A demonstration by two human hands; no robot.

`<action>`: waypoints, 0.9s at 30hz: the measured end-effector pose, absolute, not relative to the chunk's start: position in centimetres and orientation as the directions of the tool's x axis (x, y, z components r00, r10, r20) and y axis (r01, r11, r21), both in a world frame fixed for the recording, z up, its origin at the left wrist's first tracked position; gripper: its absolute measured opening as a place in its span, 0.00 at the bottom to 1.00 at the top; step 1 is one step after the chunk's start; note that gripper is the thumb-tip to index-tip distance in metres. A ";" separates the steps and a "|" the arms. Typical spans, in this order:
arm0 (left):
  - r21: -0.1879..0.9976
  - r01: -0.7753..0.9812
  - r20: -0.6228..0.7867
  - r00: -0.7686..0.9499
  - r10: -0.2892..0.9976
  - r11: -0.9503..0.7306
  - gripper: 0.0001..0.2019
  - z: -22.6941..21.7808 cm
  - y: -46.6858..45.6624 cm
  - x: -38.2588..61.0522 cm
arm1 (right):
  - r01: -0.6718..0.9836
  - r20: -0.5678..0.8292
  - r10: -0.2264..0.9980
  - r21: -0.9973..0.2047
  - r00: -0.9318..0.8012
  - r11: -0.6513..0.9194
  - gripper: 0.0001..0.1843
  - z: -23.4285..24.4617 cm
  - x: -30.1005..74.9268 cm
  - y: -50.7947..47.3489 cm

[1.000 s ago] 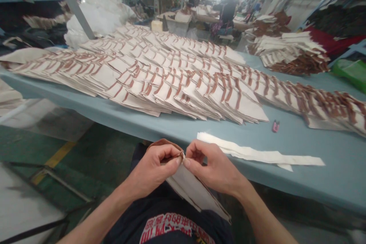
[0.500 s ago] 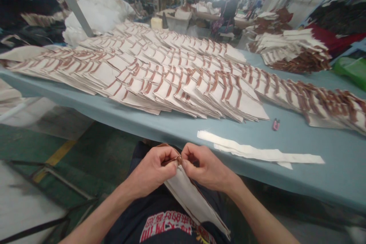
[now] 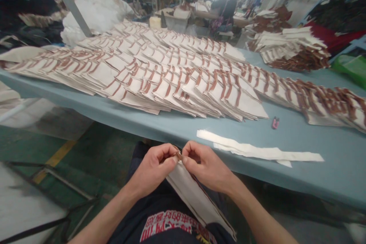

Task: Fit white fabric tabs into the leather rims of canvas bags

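Cloth piece [image 3: 190, 194], pinched at one end

It runs toward five o'clock over the lap [image 3: 136, 158], which probably supports it. The left hand [image 3: 156, 166] and right hand [image 3: 204, 166] grip that end close together, seemingly for steadiness. On the surface [image 3: 328, 135], white strips [image 3: 248, 149] lie at three o'clock, overlapped pieces [image 3: 160, 74] at twelve, perhaps so each edge shows.

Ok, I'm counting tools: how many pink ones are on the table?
1: the pink tool, between the white strips and the fabric pieces; more could lie hidden.
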State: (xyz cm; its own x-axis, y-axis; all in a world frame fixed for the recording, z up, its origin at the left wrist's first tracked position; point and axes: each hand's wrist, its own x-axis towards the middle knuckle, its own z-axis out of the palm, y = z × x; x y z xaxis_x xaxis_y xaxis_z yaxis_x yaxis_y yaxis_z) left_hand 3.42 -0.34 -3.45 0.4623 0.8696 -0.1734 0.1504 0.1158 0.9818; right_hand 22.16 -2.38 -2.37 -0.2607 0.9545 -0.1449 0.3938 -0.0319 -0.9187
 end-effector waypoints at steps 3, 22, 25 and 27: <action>0.977 0.210 -0.113 0.419 0.901 0.025 0.09 -3.5 -0.5 3.8 | 0.534 -0.147 0.974 -0.845 -0.174 -0.032 0.03 -2.0 22.1 -2.4; 0.956 -0.046 -0.274 0.220 0.936 0.291 0.10 -5.0 -1.2 4.8 | 0.470 0.056 0.998 -0.882 0.027 0.036 0.04 -4.9 20.8 -3.6; 0.935 -0.107 -0.302 0.258 0.918 0.337 0.11 -4.5 -1.0 4.6 | 0.591 0.154 0.987 -0.791 -0.053 0.155 0.05 -4.6 22.2 -4.1; 0.932 -0.097 -0.309 0.297 0.904 0.350 0.12 -4.3 -0.9 4.5 | 0.655 0.206 0.973 -0.721 -0.109 0.226 0.06 -4.6 23.0 -4.4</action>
State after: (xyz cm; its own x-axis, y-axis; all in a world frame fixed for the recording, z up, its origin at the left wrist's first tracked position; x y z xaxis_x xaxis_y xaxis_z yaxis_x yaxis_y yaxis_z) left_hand 4.52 -0.93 -4.30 0.2967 0.9037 -0.3088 -0.0968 0.3501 0.9317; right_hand 22.98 -4.37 -4.64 -0.1089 0.9726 0.2055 0.6547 0.2257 -0.7214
